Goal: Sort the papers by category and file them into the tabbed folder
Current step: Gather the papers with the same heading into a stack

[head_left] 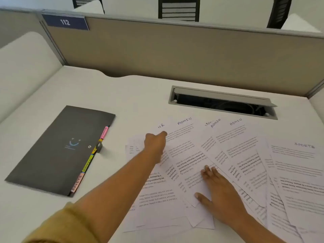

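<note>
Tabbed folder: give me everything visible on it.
The tabbed folder is a dark grey, matte, plastic-looking wallet, closed and lying flat, skewed, on the white desk left of the papers. Its cover bears a faint smile logo and a small eyelet; a loop closure and pink, yellow and green tabs stick out along its right edge. Nothing else touches it.

White desk (140, 93) backed by a beige partition (175, 50) — number plate (65, 22) 112, dark chairs (178, 9) beyond.

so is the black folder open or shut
Shut: the folder lies flat, cover down, coloured tabs poking out its right edge.
</note>
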Available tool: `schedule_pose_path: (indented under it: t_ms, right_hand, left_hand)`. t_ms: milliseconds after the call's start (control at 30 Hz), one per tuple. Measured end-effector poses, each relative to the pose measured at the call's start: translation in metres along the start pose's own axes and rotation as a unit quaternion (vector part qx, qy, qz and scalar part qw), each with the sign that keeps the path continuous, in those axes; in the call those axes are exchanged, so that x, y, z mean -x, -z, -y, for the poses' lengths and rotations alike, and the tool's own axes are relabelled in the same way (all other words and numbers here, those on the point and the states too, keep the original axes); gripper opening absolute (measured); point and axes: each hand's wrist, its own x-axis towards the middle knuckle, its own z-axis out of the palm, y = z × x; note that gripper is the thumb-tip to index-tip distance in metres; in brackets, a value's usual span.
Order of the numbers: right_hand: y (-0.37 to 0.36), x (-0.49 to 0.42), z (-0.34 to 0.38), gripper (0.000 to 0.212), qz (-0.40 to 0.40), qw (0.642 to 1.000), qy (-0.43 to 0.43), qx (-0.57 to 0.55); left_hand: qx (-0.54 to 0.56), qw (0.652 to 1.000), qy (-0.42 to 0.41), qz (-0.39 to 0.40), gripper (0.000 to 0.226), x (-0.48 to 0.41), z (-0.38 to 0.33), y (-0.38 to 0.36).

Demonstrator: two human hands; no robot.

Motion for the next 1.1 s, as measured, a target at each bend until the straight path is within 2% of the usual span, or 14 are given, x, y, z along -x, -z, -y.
schedule_pose_path:
  t_ms: [200, 333, 500, 567, 633, 700, 767, 933, 1100]
  right_hand:
    - [0.001, 0.0, -0.001, 0.091, -0.019, 1.0, 0.005, 0.015]
    - [0.001, 0.001, -0.002, 0.092, -0.021, 1.0, 0.009, 0.01]
    - [0.0, 0.002, -0.001, 0.094, -0.029, 0.999, 0.009, -0.019]
    - [0.012, 0.002, 0.002, 0.089, -0.024, 0.999, 0.004, -0.047]
    - [0.028, -0.005, -0.002, 0.081, -0.051, 0.996, -0.013, -0.073]
    - [0.044, -0.02, -0.013, 0.075, -0.114, 0.989, -0.036, -0.089]
    - [0.057, -0.039, -0.03, 0.073, -0.154, 0.978, -0.088, -0.11]
    - [0.073, -0.07, -0.056, 0.083, -0.075, 0.975, -0.195, -0.076]
    - [0.071, -0.079, -0.057, 0.031, -0.106, 0.98, -0.168, -0.008]
  left_hand:
    - [0.037, 0.999, 0.0, -0.026, 0.031, -0.014, -0.013, -0.006]
    - [0.006, 1.0, 0.019, 0.014, 0.025, -0.015, -0.015, -0.004]
    - [-0.097, 0.99, -0.081, 0.07, 0.008, 0.002, 0.005, -0.006]
    - [-0.12, 0.982, -0.115, 0.086, 0.015, 0.009, 0.021, -0.008]
    - [-0.119, 0.98, -0.137, 0.085, 0.017, 0.014, 0.037, -0.01]
    - [-0.108, 0.98, -0.151, 0.077, 0.021, 0.014, 0.05, -0.011]
    - [-0.105, 0.979, -0.161, 0.07, 0.019, 0.016, 0.056, -0.011]
    - [-0.096, 0.98, -0.162, 0.057, 0.019, 0.017, 0.059, -0.014]
    - [-0.081, 0.982, -0.157, 0.064, 0.021, 0.019, 0.059, -0.018]
